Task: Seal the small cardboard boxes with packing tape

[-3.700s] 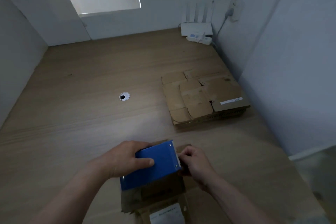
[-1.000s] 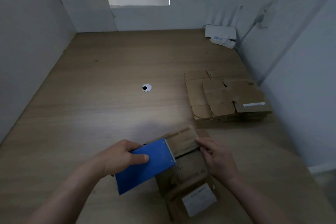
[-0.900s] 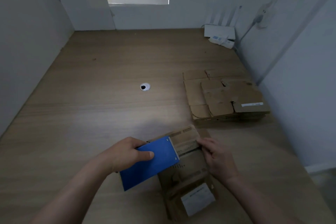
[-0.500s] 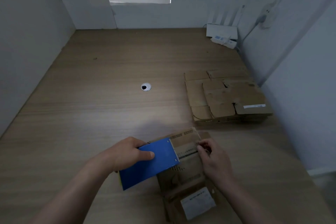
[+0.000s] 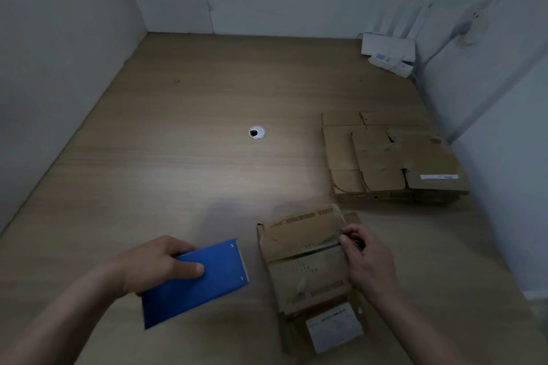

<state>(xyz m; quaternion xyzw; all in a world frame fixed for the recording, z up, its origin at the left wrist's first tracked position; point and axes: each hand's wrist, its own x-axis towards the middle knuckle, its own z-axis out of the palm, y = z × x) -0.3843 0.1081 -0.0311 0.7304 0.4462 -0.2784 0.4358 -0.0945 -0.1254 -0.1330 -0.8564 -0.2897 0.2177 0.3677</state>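
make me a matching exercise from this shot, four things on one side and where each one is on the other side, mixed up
Things:
1. blue tape dispenser
2. small cardboard box
3. stack of flattened boxes
4. router

Places:
A. far right corner of the desk
B. touched by the right hand
C. gripped by the left hand
D. flat by the right wall, away from both hands

Pairs: 1-C, 2-B, 3-D, 4-A

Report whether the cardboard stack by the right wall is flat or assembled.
Flat: the cardboard stack lies in thin layers, flaps spread out.
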